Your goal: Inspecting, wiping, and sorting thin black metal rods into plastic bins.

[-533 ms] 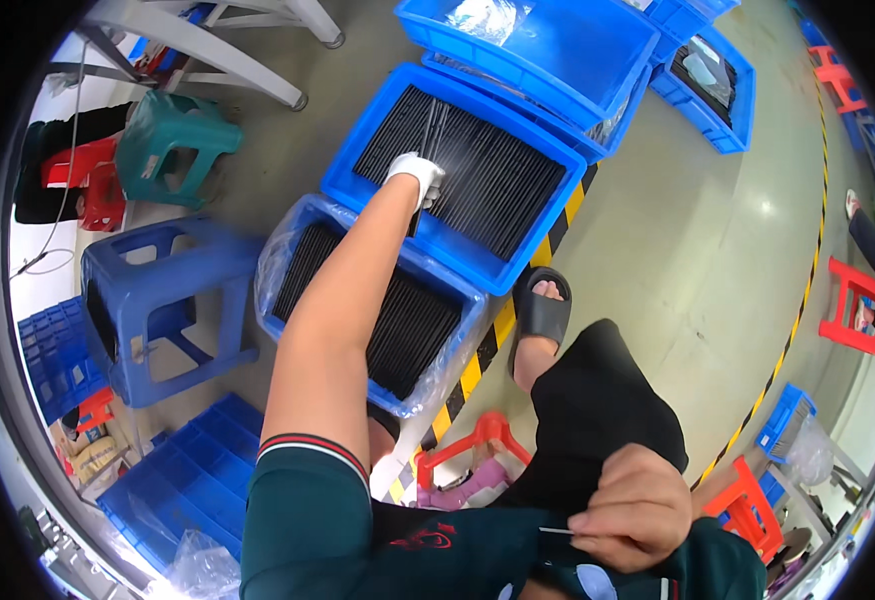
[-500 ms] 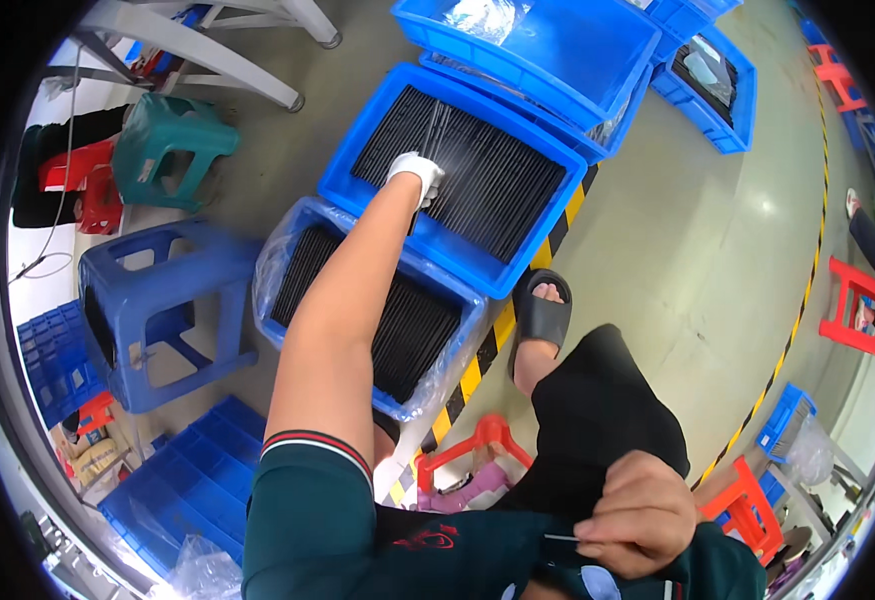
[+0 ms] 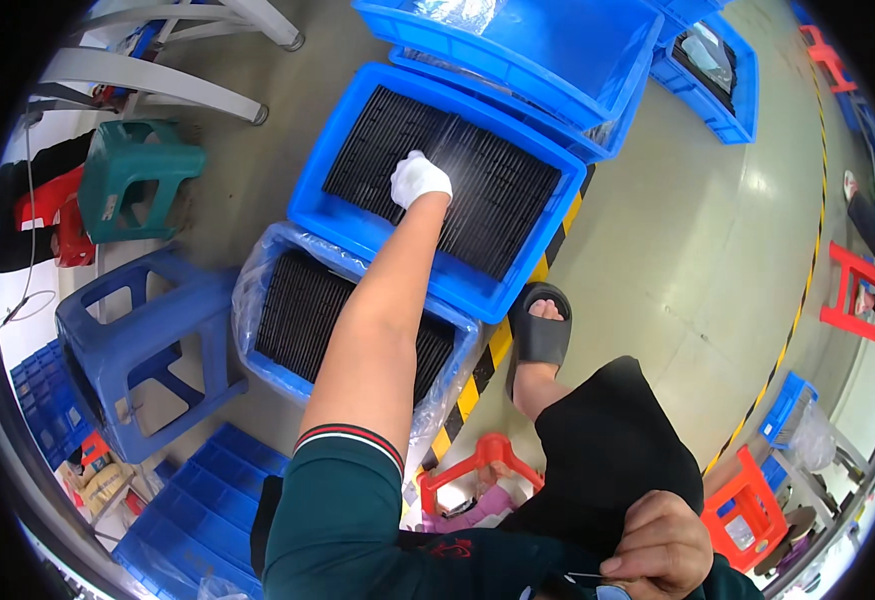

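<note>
My left hand (image 3: 420,180), in a white glove, is over a blue bin (image 3: 307,195) packed with rows of thin black strips (image 3: 497,190). Its fingers are curled down against the strips near the middle, and the glove hides whatever is between them. Close to my chest at the lower right, my bare right hand (image 3: 662,545) is closed in a pinch on a thin pale stick (image 3: 584,575). Nearer to me, partly under my left forearm, a second blue bin (image 3: 247,335) lined with clear plastic holds more black strips (image 3: 302,310).
Stacked blue bins (image 3: 517,50) adjoin the far side, with another filled bin (image 3: 742,110) beyond. Blue (image 3: 147,350) and green (image 3: 137,185) stools stand at left, above a blue crate (image 3: 197,510). Striped floor tape (image 3: 472,390) runs beside my sandalled foot (image 3: 542,335). A red stool (image 3: 492,450) is below me.
My left hand has turned so the back of the glove faces up, and a dark strip below it no longer shows. My right hand sits slightly lower and further right. The whole view has shifted a little.
</note>
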### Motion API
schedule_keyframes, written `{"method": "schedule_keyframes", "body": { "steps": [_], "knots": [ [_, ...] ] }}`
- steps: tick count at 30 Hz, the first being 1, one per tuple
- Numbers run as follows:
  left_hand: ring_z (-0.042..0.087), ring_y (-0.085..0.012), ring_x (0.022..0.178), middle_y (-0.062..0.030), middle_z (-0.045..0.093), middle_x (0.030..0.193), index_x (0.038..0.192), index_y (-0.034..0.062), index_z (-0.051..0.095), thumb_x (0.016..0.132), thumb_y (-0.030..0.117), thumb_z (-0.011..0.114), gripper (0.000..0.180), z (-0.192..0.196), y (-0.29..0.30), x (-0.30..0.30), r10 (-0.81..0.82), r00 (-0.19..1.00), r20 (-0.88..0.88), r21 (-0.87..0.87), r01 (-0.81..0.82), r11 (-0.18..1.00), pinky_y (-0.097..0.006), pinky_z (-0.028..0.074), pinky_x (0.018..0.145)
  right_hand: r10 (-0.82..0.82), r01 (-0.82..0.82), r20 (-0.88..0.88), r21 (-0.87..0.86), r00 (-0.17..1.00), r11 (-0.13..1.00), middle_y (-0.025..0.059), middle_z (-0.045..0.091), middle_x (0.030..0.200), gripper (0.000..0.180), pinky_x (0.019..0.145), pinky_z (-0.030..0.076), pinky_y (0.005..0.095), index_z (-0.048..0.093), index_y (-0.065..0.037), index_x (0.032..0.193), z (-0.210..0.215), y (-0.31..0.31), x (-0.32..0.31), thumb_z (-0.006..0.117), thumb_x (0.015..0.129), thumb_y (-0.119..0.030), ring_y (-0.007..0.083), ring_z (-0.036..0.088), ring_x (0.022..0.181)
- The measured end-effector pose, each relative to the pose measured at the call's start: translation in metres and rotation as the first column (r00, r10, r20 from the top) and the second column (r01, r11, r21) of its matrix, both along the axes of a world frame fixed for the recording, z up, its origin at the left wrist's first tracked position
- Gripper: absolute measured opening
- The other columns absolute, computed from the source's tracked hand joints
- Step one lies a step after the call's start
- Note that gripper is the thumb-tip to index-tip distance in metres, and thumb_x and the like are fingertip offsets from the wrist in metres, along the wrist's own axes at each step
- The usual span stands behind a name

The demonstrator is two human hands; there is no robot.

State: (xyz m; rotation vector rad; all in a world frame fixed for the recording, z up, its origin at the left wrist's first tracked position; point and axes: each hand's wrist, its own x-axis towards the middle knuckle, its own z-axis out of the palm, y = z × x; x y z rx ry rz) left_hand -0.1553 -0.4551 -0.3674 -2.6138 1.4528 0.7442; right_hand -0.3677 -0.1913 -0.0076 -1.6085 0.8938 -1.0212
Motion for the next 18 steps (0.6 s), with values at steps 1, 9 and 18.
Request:
{"method": "schedule_keyframes", "body": {
  "steps": [1,9,18],
  "knots": [
    [0.061,-0.0295,0.109,-0.0128,0.062,0.116,0.114,0.0125,0.063,0.085,0.024,0.066,0.031,0.003,0.009,-0.002,-0.039,0.999,0.019,-0.054,0.040,0.998,-0.041,0.054,0.086,0.005,-0.005,-0.003,0.004,1.000,1.000,0.0142,0.059,0.077,0.018,0.059,0.043,0.0349,0.066,0.006,0.089,0.000,0.000,0.000,0.072,0.075,-0.005,0.0253,0.055,0.066],
    [0.055,-0.0284,0.109,-0.0082,0.057,0.117,0.119,0.0164,0.060,0.083,0.034,0.068,0.041,-0.008,0.021,0.015,-0.226,0.956,0.186,-0.185,0.260,0.948,-0.044,0.049,0.086,0.001,0.000,-0.011,0.033,1.000,0.999,0.0143,0.060,0.077,0.017,0.060,0.043,0.0353,0.067,0.006,0.089,0.002,0.002,-0.001,0.070,0.076,-0.005,0.0255,0.055,0.066],
    [0.056,-0.0289,0.106,-0.0089,0.060,0.109,0.120,0.0213,0.063,0.090,0.028,0.057,0.031,-0.016,0.016,0.024,-0.270,0.938,0.218,-0.159,0.307,0.938,-0.043,0.048,0.084,-0.013,0.013,-0.001,0.047,1.000,0.999,0.0139,0.060,0.078,0.018,0.059,0.043,0.0351,0.067,0.006,0.089,0.001,0.004,-0.004,0.070,0.074,-0.004,0.0249,0.056,0.066]
  ]
}}
